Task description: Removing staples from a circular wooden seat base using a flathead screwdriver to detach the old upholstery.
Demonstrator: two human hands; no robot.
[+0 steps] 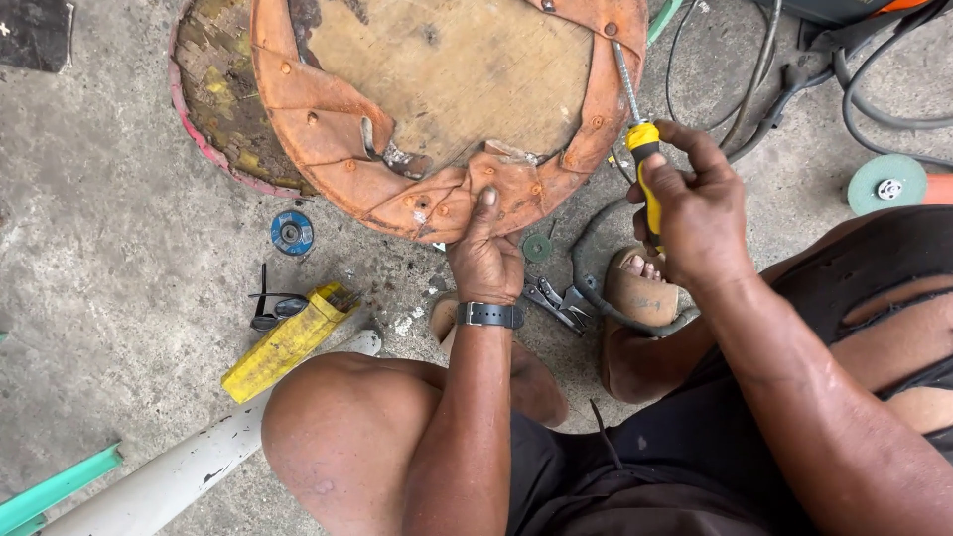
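A round wooden seat board (457,69) with a torn orange leather rim (328,119) stands on the concrete floor in front of me. My left hand (484,253), a dark watch on its wrist, pinches the lower edge of the leather. My right hand (695,213) grips a yellow-and-black screwdriver (645,164). Its metal shaft points up to the right side of the leather rim, near a tack. My knees and one sandalled foot (640,288) are below the board.
A second round worn seat (223,109) lies behind at left. On the floor are a blue grinding disc (292,232), a yellow box (283,342), dark glasses (270,308), pliers (556,303), a white pipe (189,462), cables (764,69) and a green disc (886,184).
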